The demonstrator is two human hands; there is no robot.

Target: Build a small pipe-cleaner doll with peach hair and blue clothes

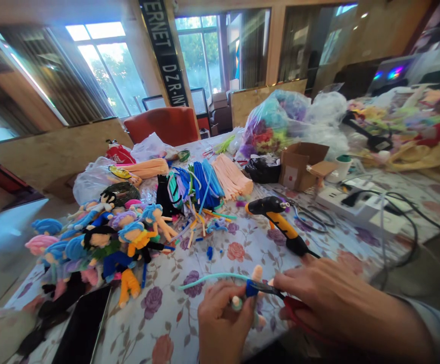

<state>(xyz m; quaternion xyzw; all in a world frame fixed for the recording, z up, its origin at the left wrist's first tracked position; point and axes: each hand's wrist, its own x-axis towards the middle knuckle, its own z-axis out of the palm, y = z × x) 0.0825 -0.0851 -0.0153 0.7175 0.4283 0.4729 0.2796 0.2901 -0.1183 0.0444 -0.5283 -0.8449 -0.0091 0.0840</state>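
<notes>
Fingers of the left hand pinched on a small peach figure, front of table, near the bottom edge of the view. Fingers of the right hand clamped round red-handled scissors; blades point left, tips at the blue band on the figure. Can't tell if the blades are parted.

Surroundings: glue gun just beyond the right hand, orange-tipped end to the left, cord running back toward that hand; nearest obstacle. Doll pile on the left, phone in front of it. Fuzzy stem bundles past the middle; cardboard box and power strip to the right.

Figure's long axis runs roughly near-to-far, peach tip pointing away from the wearer; lower part half hidden by fingers. Mint stem arches out left, free end over the tablecloth.
</notes>
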